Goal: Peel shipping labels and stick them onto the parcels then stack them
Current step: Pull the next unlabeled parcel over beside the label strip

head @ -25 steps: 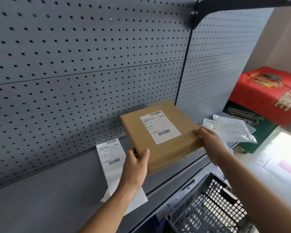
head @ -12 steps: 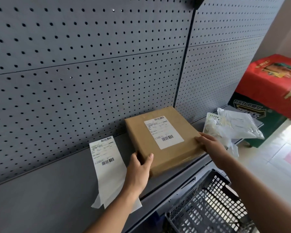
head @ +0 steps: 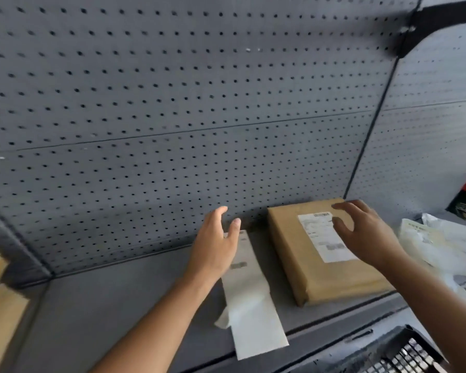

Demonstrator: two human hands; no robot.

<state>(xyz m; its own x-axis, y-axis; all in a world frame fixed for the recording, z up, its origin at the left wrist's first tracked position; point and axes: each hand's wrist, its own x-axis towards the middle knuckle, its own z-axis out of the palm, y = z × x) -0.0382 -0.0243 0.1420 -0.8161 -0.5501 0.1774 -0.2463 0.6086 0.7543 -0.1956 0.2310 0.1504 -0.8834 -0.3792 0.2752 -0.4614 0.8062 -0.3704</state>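
Left hand [head: 216,249] and right hand [head: 367,238] have released the parcel [head: 334,282], fingers loosely spread.

Soft even daylight, heavy motion blur, wide-angle edge bending.

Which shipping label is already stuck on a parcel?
The label atop the brown parcel; the other, a loose strip, lies on the shelf beside it.
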